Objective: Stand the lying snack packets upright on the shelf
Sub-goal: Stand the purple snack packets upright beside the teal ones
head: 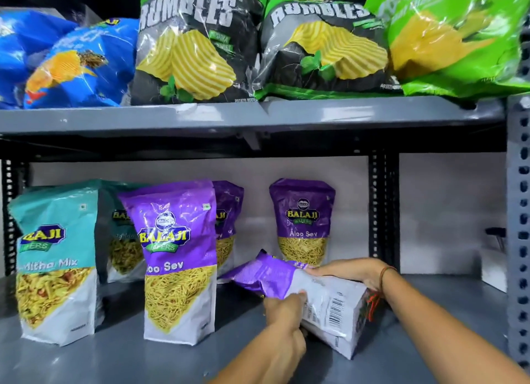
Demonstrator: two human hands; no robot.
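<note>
Your left hand [282, 312] and right hand [351, 271] both grip the tilted purple packet [301, 286] near the lower shelf [114, 360] front edge, barcode side facing you.

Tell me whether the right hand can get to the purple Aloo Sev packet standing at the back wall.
Probably yes. The right hand lies just below the standing packet, nothing between them. But its grip is on the tilted packet, shared with the left hand, so it must release first.
</note>
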